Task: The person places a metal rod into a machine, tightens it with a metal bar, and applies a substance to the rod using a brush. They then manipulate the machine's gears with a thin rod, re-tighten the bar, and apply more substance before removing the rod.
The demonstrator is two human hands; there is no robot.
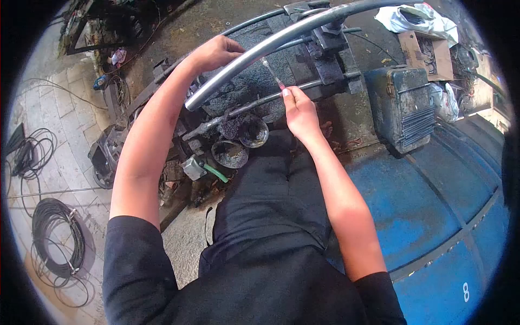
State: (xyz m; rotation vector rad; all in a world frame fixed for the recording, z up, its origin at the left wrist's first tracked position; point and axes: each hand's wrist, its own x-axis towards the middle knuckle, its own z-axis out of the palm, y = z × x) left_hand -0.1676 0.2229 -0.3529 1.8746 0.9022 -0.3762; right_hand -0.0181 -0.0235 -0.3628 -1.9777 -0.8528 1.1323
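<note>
A long, shiny curved metal pipe (244, 62) runs from the lower left of the machine up to the top right. Against its far side is my left hand (215, 53), fingers curled onto the pipe, with their tips partly hidden behind it. My right hand (301, 112) is closed around a thin tool (274, 76) with a pinkish handle. The tool's pale, narrow tip points up toward the pipe's underside; whether it touches is hard to tell. Beneath both hands lies the machine bed, covered with dark grit (238, 86) and crossed by steel rods (254, 105).
Two round tins (253, 132) sit before my legs, by a grey box with a green handle (215, 172). To the right stand a dirty metal canister (403, 108), a cardboard box (428, 54) and a blue metal surface (411, 200). Coiled cable (57, 238) lies on the left paving.
</note>
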